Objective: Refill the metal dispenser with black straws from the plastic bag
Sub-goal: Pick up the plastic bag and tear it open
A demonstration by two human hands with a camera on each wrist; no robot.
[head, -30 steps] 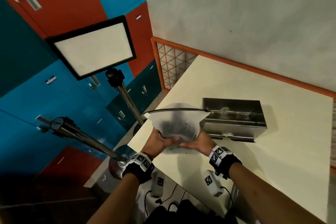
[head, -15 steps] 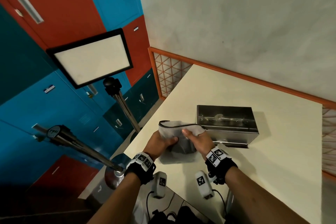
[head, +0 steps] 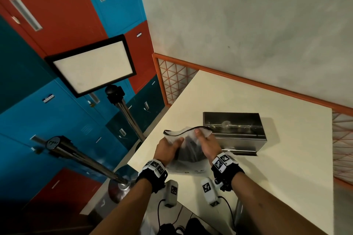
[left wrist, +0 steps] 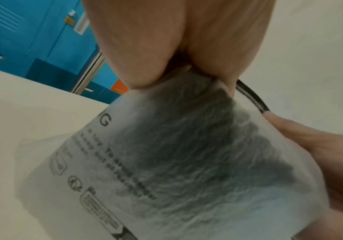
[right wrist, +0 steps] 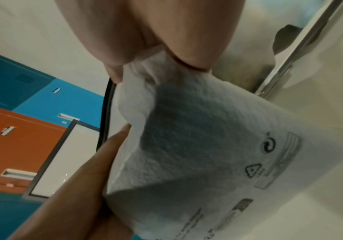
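Straws (head: pixel 188 151) show only as a dark mass through the frosted plastic bag (head: pixel 186 166), which is held upright at the near edge of the cream table (head: pixel 248 91), just in front of the metal dispenser (head: pixel 235 133). Against that dispenser, the bag sits at its near left corner, its black zip strip (head: pixel 183 132) curving across the top and reaching about to the box's left end; whether it touches the box cannot be told. The left hand (head: pixel 168 149) pinches the bag's upper left part, thumb on the near face and fingers behind, as the left wrist view shows with thumb and fingers (left wrist: pixel 142 53) pressed together on the plastic. The right hand (head: pixel 207 144) pinches the upper right part beside the zip strip, its thumb lying over the top edge; the right wrist view shows the fingertips (right wrist: pixel 193 48) closed on a gathered fold. Printed warning text and symbols (right wrist: pixel 269 146) mark the lower part of the bag. The dispenser lies with its lid open. Left of the dispenser, off the table, stands a light panel (head: pixel 91 65) on a stand before blue and red lockers (head: pixel 57 5).
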